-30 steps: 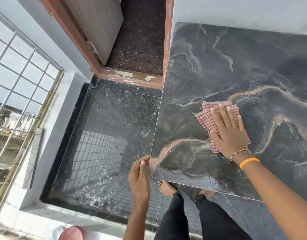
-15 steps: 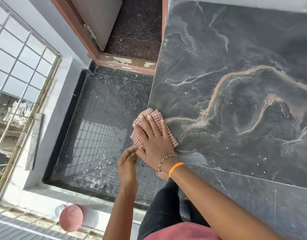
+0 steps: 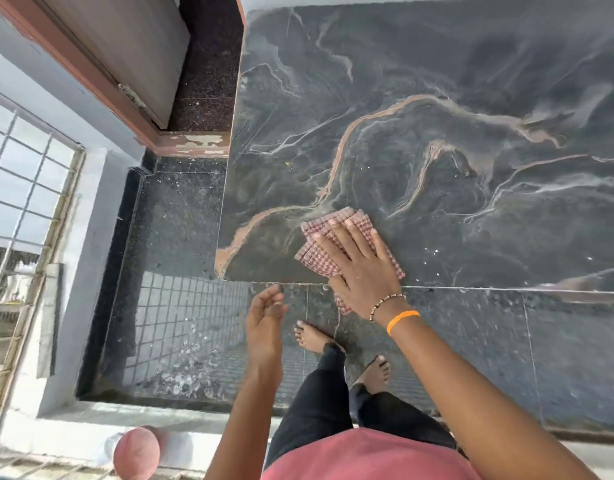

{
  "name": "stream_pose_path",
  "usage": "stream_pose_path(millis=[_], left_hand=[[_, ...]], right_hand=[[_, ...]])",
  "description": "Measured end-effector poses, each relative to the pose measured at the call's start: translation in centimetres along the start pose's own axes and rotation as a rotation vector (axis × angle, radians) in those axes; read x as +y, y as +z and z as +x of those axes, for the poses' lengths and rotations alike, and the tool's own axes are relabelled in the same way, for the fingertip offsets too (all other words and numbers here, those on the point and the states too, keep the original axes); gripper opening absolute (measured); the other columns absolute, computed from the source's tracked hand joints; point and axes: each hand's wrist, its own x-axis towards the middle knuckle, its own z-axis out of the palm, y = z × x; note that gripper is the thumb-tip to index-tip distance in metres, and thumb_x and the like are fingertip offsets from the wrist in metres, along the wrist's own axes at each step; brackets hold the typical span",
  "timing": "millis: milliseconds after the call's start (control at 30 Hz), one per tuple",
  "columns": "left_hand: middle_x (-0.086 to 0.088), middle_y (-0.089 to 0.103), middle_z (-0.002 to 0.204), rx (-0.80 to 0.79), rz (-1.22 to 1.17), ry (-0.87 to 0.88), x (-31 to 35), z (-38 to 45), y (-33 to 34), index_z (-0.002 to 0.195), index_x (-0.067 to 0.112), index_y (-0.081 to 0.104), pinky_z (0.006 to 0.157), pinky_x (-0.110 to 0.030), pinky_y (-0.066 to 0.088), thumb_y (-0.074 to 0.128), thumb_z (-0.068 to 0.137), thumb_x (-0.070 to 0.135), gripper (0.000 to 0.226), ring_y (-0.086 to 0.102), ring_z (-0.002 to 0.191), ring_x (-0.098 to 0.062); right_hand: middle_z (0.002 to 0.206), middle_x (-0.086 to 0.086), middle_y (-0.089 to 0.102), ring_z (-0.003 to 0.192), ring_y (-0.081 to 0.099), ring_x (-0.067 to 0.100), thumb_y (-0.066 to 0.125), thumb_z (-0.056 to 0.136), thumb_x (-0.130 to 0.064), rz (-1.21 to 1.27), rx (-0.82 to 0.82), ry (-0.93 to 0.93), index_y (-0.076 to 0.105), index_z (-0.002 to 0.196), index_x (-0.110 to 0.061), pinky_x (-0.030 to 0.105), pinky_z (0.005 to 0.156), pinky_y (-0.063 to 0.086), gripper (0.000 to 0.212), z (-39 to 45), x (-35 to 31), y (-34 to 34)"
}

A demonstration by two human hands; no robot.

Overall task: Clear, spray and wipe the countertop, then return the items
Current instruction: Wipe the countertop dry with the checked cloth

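Right hand (image 3: 359,268) is flat, fingers spread, pressing the checked cloth (image 3: 336,244) at the table (image 3: 437,133) front edge near its left corner, while the left hand (image 3: 264,323) hovers loosely cupped and empty just below that edge, so most unwiped stone lies up and right.

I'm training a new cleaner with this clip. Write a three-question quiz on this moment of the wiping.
1. True or false: the right hand presses the checked cloth flat on the countertop.
2. The left hand is: A) gripping a spray bottle, B) empty and cupped just below the counter's front edge, C) resting on the cloth.
3. Fill in: the cloth lies near the counter's front ____ corner, seen from the person.

Key: 1 true; 2 B; 3 left.
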Motion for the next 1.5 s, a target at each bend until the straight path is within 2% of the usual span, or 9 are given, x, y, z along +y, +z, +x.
stream_pose_path(millis=[333, 533, 633, 800, 1000, 1133, 1267, 1367, 1500], left_hand=[[0.002, 0.061, 0.092, -0.263, 0.186, 0.028, -1.4, -2.5, 5.6, 0.097, 0.010, 0.063, 0.075, -0.015, 0.047, 0.047, 0.088, -0.004, 0.022, 0.057, 0.086, -0.007], [0.001, 0.065, 0.095, -0.427, 0.289, 0.050, -1.9, -3.6, 7.6, 0.087, 0.017, 0.066, 0.073, -0.015, 0.046, 0.049, 0.091, 0.003, 0.023, 0.060, 0.090, -0.010], [-0.003, 0.065, 0.098, -0.451, 0.317, 0.081, -1.9, -4.1, 8.8, 0.090, 0.012, 0.067, 0.081, -0.018, 0.047, 0.051, 0.090, 0.001, 0.019, 0.060, 0.096, -0.015], [0.002, 0.066, 0.098, -0.468, 0.346, 0.153, -1.5, -4.4, 8.8, 0.093, 0.012, 0.066, 0.067, -0.007, 0.047, 0.052, 0.090, 0.004, 0.017, 0.061, 0.090, -0.012], [0.005, 0.065, 0.081, -0.185, 0.253, 0.243, -0.6, -3.3, 5.4, 0.081, 0.021, 0.065, 0.059, -0.003, 0.043, 0.051, 0.088, 0.003, 0.024, 0.058, 0.071, -0.001], [0.007, 0.066, 0.082, 0.022, 0.153, 0.306, 0.6, -1.9, 2.5, 0.080, 0.022, 0.065, 0.068, -0.009, 0.047, 0.050, 0.086, -0.001, 0.028, 0.059, 0.071, 0.006], [0.009, 0.064, 0.079, 0.139, 0.144, 0.342, 1.1, -0.7, 0.2, 0.080, 0.020, 0.062, 0.066, -0.006, 0.046, 0.046, 0.086, -0.007, 0.032, 0.057, 0.069, 0.008], [0.008, 0.064, 0.082, 0.161, 0.198, 0.349, 0.7, -0.3, -0.9, 0.081, 0.023, 0.061, 0.064, -0.005, 0.044, 0.046, 0.087, -0.006, 0.034, 0.056, 0.070, 0.009], [0.012, 0.065, 0.091, 0.134, 0.376, 0.435, 0.9, 0.4, -1.2, 0.083, 0.030, 0.060, 0.072, -0.004, 0.041, 0.051, 0.088, 0.002, 0.030, 0.057, 0.085, 0.004]], right_hand=[[0.150, 0.007, 0.036, 0.137, 0.034, 0.028, 0.035, 0.078, -0.022, 0.129, 0.266, 0.719, 0.038, 0.141, -0.018, 0.051, 0.107, 0.025, 0.063, -12.3, 14.1, 0.0], [0.113, 0.025, 0.063, 0.103, 0.056, 0.043, 0.031, 0.077, -0.012, 0.387, 0.619, 0.973, 0.059, 0.120, -0.004, 0.052, 0.086, 0.042, 0.052, -16.5, 18.7, -3.5], [0.111, 0.022, 0.065, 0.098, 0.060, 0.040, 0.031, 0.079, -0.010, 0.389, 0.727, 0.833, 0.059, 0.118, -0.002, 0.051, 0.084, 0.047, 0.048, -15.7, 17.5, -4.7], [0.127, 0.011, 0.060, 0.110, 0.056, 0.036, 0.034, 0.087, -0.009, 0.422, 0.508, 0.772, 0.055, 0.127, -0.012, 0.046, 0.089, 0.038, 0.045, -12.0, 13.8, -5.4], [0.141, -0.003, 0.047, 0.124, 0.046, 0.020, 0.024, 0.087, -0.026, 0.334, 0.353, 0.296, 0.036, 0.141, -0.025, 0.041, 0.087, 0.036, 0.055, -4.2, 3.2, -7.7], [0.148, -0.003, 0.038, 0.133, 0.035, 0.022, 0.023, 0.088, -0.028, 0.316, 0.272, 0.011, 0.028, 0.144, -0.024, 0.044, 0.089, 0.036, 0.057, 2.8, -4.2, -7.5], [0.157, -0.002, 0.016, 0.144, 0.012, 0.028, 0.037, 0.093, -0.029, 0.141, 0.043, -0.172, 0.017, 0.147, -0.025, 0.058, 0.109, 0.015, 0.058, 8.1, -8.4, -3.8], [0.158, -0.005, 0.010, 0.145, 0.006, 0.029, 0.035, 0.096, -0.036, 0.065, -0.002, -0.249, 0.014, 0.147, -0.032, 0.064, 0.111, 0.002, 0.055, 10.2, -9.3, -1.3], [0.156, -0.005, 0.020, 0.144, 0.015, 0.029, 0.037, 0.094, -0.031, 0.082, 0.058, -0.193, 0.023, 0.144, -0.034, 0.063, 0.112, 0.007, 0.052, 12.5, -8.9, -0.9]])
